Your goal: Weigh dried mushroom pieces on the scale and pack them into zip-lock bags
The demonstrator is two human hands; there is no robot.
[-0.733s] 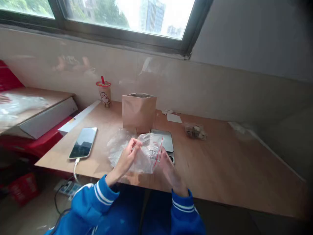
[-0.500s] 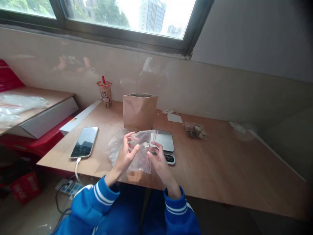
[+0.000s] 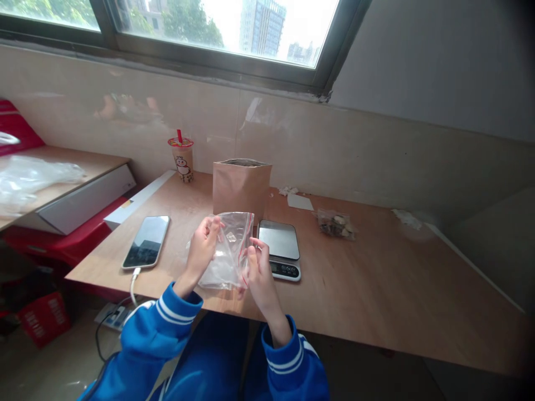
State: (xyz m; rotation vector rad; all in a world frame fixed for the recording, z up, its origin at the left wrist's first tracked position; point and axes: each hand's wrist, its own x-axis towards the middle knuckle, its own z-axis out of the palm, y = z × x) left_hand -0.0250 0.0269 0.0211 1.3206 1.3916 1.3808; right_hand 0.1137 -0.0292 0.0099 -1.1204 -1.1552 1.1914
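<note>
A clear zip-lock bag (image 3: 229, 253) with a red seal line hangs upright between my hands above the table's front. My left hand (image 3: 202, 245) pinches its left side between thumb and fingers. At the red-lined edge on the right, my right hand (image 3: 258, 267) grips the plastic, index finger raised. More clear plastic lies behind the bag, partly hidden. Right beside my right hand is a kitchen scale (image 3: 279, 240) with a silver plate and a dark display. Behind the bag stands a brown kraft pouch (image 3: 241, 186), its top open.
A charging phone (image 3: 146, 242) lies on the left, a drink cup (image 3: 183, 161) with a red straw behind it. A filled clear bag (image 3: 335, 224) lies right of the scale, near a white paper (image 3: 300, 201) and crumpled tissue (image 3: 407, 218). The table's (image 3: 376, 301) front edge is close to me.
Both hands have shifted slightly left with the zip-lock bag. My left fingers have closed on its side, the bag's seal edge has moved left, and more of the scale shows.
</note>
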